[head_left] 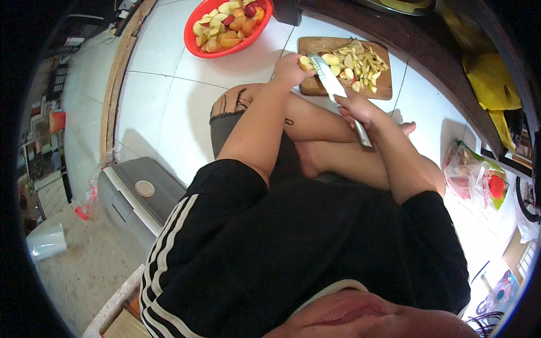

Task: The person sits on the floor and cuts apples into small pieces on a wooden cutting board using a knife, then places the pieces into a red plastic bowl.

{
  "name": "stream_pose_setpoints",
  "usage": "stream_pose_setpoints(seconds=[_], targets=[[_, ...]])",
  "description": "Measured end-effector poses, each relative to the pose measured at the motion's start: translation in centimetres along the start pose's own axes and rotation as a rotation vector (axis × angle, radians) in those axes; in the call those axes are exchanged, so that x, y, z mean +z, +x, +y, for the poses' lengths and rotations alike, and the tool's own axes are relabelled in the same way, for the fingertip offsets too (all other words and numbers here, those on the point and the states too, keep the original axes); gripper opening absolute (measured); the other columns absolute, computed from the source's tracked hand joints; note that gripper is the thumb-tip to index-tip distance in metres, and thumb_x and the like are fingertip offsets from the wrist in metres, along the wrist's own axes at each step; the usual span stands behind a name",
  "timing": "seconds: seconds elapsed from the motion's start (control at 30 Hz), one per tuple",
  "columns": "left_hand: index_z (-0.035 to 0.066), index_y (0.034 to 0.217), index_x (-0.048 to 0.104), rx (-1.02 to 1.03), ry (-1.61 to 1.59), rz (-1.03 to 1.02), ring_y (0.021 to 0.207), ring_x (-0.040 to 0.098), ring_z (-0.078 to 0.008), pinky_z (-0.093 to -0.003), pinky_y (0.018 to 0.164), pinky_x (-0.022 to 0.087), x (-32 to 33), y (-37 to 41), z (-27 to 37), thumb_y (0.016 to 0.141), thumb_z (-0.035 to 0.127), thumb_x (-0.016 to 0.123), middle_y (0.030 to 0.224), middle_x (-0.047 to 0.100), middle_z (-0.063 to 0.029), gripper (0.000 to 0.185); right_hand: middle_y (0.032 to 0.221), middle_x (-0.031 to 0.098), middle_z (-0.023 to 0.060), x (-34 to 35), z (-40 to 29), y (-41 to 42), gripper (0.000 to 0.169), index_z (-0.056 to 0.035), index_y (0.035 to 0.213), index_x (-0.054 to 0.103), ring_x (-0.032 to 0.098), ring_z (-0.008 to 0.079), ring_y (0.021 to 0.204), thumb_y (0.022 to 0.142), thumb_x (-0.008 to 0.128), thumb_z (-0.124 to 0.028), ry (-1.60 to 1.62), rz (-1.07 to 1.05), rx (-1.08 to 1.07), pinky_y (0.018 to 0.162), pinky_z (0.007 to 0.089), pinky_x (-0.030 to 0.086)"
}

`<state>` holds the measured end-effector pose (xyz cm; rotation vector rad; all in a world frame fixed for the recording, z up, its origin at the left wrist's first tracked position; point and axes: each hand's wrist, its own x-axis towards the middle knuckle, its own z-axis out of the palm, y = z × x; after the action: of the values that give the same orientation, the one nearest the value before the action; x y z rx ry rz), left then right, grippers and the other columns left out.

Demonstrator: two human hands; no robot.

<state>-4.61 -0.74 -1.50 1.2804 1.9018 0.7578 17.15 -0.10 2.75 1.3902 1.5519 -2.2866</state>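
Note:
Over the left edge of a wooden cutting board (367,92), my left hand (292,71) holds a piece of apple (306,63). In my right hand (357,109) is the metal handle of a kitchen knife (326,76), its broad blade against the apple piece. Trimmings and cut apple pieces (359,63) lie heaped on the board. Beyond my left hand, a red plastic basin (192,40) on the floor holds many cut apple pieces (230,29), some with red or orange skin.
White floor tiles (169,101) lie around my crossed legs. Dark wooden furniture (380,25) borders the board's far side. A grey box (146,186) stands at the left. Plastic bags (473,177) lie at the right, with a yellow bag (490,80) above them.

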Motion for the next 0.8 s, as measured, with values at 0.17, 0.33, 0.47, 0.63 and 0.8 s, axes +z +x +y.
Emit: stream_pose_setpoints(seconds=[0.17, 0.33, 0.47, 0.63, 0.8], targets=[[0.001, 0.109, 0.059, 0.051, 0.224, 0.067, 0.097, 0.061, -0.0221, -0.0306, 0.085, 0.046, 0.8, 1.2, -1.1, 0.059, 0.028, 0.082, 0.105, 0.063, -0.0131, 0.062, 0.052, 0.036, -0.002, -0.3, 0.3, 1.7, 0.019, -0.0082, 0.101, 0.041, 0.034, 0.0097, 0.036, 0.093, 0.044, -0.025, -0.01, -0.012, -0.015, 0.034, 0.0291, 0.035], [0.005, 0.108, 0.059, 0.134, 0.217, 0.126, 0.095, 0.061, -0.0256, -0.0342, 0.082, 0.047, 0.7, 0.3, -0.9, 0.06, 0.023, 0.081, 0.103, 0.063, -0.0128, 0.056, 0.066, 0.055, 0.0098, -1.1, -1.5, -0.6, 0.022, -0.0016, 0.096, 0.047, 0.053, 0.0201, 0.048, 0.092, 0.042, -0.022, -0.489, 0.119, -0.011, 0.047, 0.037, 0.045], [0.004, 0.102, 0.054, 0.073, 0.242, 0.172, 0.091, 0.06, -0.0286, -0.036, 0.079, 0.048, 0.2, -0.5, -0.4, 0.055, 0.021, 0.083, 0.096, 0.061, -0.0133, 0.058, 0.102, 0.059, 0.026, -1.2, -0.1, -1.9, 0.03, 0.0031, 0.106, 0.052, 0.058, 0.0396, 0.095, 0.091, 0.037, -0.017, -1.002, 0.335, -0.134, 0.082, 0.0493, 0.043], [0.004, 0.104, 0.049, -0.019, 0.23, 0.122, 0.09, 0.061, -0.0285, -0.0354, 0.079, 0.048, 0.4, 0.2, -0.4, 0.061, 0.03, 0.079, 0.095, 0.062, -0.0148, 0.058, 0.103, 0.06, 0.0244, 0.9, 0.1, -0.7, 0.035, 0.0047, 0.104, 0.052, 0.058, 0.0377, 0.098, 0.092, 0.027, -0.016, -1.085, 0.412, 0.05, 0.086, 0.0471, 0.044], [0.004, 0.107, 0.057, 0.166, 0.22, 0.169, 0.092, 0.06, -0.0297, -0.0372, 0.081, 0.047, 1.1, 1.2, -1.5, 0.069, 0.027, 0.072, 0.098, 0.063, -0.0165, 0.047, 0.103, 0.06, 0.0248, 2.8, -1.9, -2.6, 0.034, 0.0041, 0.106, 0.05, 0.059, 0.038, 0.098, 0.091, 0.026, -0.015, -1.004, 0.452, 0.068, 0.084, 0.0467, 0.046]])
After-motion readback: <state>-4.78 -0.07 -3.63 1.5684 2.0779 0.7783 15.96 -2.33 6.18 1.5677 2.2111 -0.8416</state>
